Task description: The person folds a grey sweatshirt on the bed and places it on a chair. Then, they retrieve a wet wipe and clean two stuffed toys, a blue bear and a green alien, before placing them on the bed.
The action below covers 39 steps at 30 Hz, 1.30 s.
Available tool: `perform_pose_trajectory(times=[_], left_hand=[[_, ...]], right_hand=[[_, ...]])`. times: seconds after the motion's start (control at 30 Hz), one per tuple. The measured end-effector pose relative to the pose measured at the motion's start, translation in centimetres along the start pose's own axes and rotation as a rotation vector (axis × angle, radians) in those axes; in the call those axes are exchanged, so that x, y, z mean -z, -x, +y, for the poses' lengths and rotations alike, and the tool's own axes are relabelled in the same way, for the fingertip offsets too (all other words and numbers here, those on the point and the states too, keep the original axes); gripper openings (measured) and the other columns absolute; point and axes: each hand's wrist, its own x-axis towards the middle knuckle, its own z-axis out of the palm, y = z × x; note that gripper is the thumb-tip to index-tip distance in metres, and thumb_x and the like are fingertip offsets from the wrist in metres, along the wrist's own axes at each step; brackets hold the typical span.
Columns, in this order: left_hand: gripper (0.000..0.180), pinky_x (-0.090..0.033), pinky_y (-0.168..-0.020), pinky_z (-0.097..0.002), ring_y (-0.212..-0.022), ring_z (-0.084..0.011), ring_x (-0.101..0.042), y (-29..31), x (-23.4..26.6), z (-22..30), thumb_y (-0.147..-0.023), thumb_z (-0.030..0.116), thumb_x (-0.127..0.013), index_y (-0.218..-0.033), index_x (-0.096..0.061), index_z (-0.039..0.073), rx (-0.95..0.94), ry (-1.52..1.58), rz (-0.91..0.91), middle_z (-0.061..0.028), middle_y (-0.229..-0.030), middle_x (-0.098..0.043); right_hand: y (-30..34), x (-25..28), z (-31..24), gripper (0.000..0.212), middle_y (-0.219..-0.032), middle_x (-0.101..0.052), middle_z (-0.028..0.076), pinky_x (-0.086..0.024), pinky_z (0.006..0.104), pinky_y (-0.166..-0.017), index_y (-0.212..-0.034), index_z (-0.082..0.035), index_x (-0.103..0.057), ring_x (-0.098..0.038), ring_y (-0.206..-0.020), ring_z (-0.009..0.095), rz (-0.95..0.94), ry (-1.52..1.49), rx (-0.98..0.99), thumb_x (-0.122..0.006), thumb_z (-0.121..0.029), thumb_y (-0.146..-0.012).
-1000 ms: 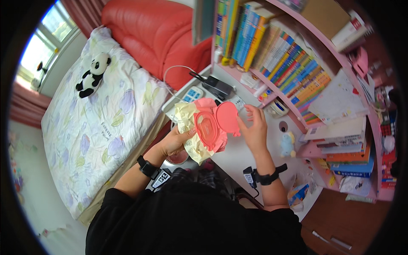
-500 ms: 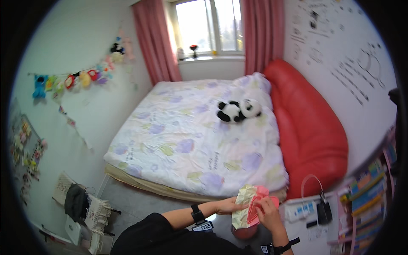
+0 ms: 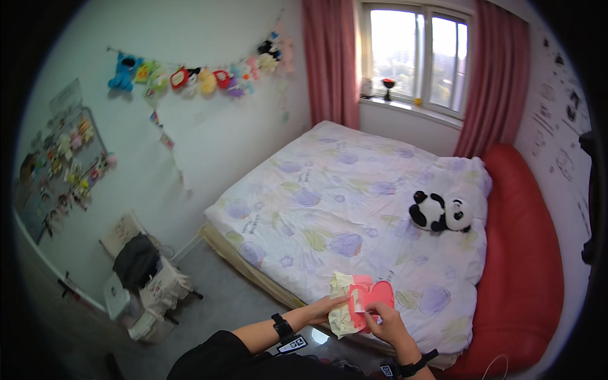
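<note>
My left hand (image 3: 325, 308) is closed on the left side of a soft pale-yellow and pink wet wipes pack (image 3: 341, 322), holding it above the near edge of the bed. The pack's pink plastic lid (image 3: 382, 293) stands open to the right. A bit of white wipe (image 3: 359, 301) shows in the opening. My right hand (image 3: 387, 325) is at the opening, thumb and fingers pinched together at the white wipe. The exact grip of its fingertips is too small to make out fully.
A bed with a floral sheet (image 3: 304, 218) lies ahead, a panda plush (image 3: 440, 212) on it. Its red headboard (image 3: 522, 266) rises at the right. A chair with dark cloth (image 3: 136, 261) stands at the left. Plush toys (image 3: 206, 81) hang along the wall.
My view has turned left, so the bed and window sit farther right. The pink lid, mostly behind my right hand before, now shows open, with white wipe visible in the opening.
</note>
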Motion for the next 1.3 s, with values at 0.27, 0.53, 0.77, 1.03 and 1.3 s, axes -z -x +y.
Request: perform_pose_trajectory(times=[0.27,0.53,0.77,1.03,1.3], left_hand=[[0.051,-0.05,-0.082,-0.0395,-0.096,-0.0215,-0.059,-5.2,2.4,2.6,-0.087,0.041,-0.052,-0.122,-0.043,0.004,-0.147,-0.041,0.224,-0.0097,-0.113,-0.056],[0.046,-0.052,-0.067,-0.0309,-0.081,-0.0144,-0.061,-13.7,4.9,4.6,-0.082,0.043,-0.058,-0.112,-0.049,0.009,-0.057,-0.028,0.487,-0.0029,-0.097,-0.06],[0.036,-0.051,-0.067,-0.0314,-0.084,-0.0137,-0.059,-21.0,11.3,2.5,-0.084,0.03,-0.056,-0.113,-0.05,0.011,0.174,-0.141,0.526,-0.0025,-0.099,-0.059],[0.04,-0.046,-0.077,-0.0316,-0.093,-0.0165,-0.056,-30.8,18.2,-4.2,-0.083,0.025,-0.06,-0.117,-0.046,0.009,0.233,-0.009,0.507,-0.0052,-0.104,-0.056],[0.042,-0.047,-0.074,-0.0304,-0.089,-0.0146,-0.054,-36.4,22.9,-10.2,-0.086,0.023,-0.056,-0.122,-0.043,0.005,0.315,-0.342,0.598,-0.006,-0.102,-0.057]], right_hand=[[-5.7,0.0,5.5,0.022,-0.082,-0.058,0.015,-0.046,0.0381,-0.069,-0.091,-0.001,-0.056,-0.056,-0.078,0.032,-0.033,0.082,0.201,-0.063,-0.008,-0.072],[-9.3,1.2,13.6,0.021,-0.076,-0.051,0.012,-0.044,0.0368,-0.066,-0.089,-0.001,-0.053,-0.052,-0.075,0.03,-0.151,0.105,0.196,-0.062,-0.006,-0.07],[-9.1,-1.5,21.7,0.025,-0.081,-0.052,0.015,-0.043,0.0392,-0.067,-0.098,-0.001,-0.052,-0.051,-0.078,0.032,-0.234,0.158,0.006,-0.056,-0.004,-0.074],[-7.9,-5.2,34.4,0.018,-0.084,-0.054,0.015,-0.043,0.0366,-0.076,-0.081,0.002,-0.058,-0.051,-0.086,0.032,-0.173,0.285,-0.242,-0.052,0.007,-0.066],[-5.2,-10.6,42.5,0.011,-0.084,-0.053,0.013,-0.043,0.0348,-0.075,-0.073,0.0,-0.063,-0.049,-0.086,0.032,-0.14,0.493,-0.503,-0.054,0.0,-0.066]])
